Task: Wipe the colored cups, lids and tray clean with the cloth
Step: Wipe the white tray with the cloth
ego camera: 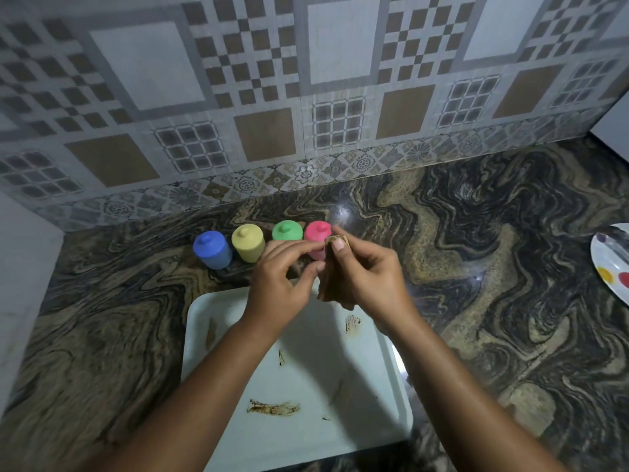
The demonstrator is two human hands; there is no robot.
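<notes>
Both bare forearms reach in from the bottom edge, and beneath them sits the pale tray (218,366), flat on the dark swirled desk (476,301). Brown smears mark the tray's floor below and behind the fingers, the largest one close to the near rim, with smaller streaks under the wrists.

Above the tray's far edge the two hands meet. The right hand (369,279) grips a brown-stained cloth (327,284), its fingers curled round the folded wad and its thumb pressed flat against the top. The left hand (280,279) comes in from the other side, its curled forefinger and thumb pinching the cloth's left edge. The cloth hangs between the two hands, clear of the tray.

Just beyond the fingers four lidded cups stand upright in a row on the desk, each lid with a small knob. The pink cup (315,233) is directly behind the fingertips and partly hidden by them. The green cup (287,230) is next to it, then the yellow cup (248,247), and the blue cup (212,250) is farthest to the left of the left hand.

Well to the right of the right hand, a white plate (609,253) with coloured spots is cut off by the picture's edge. A patterned tiled wall (306,97) rises behind the cups.
</notes>
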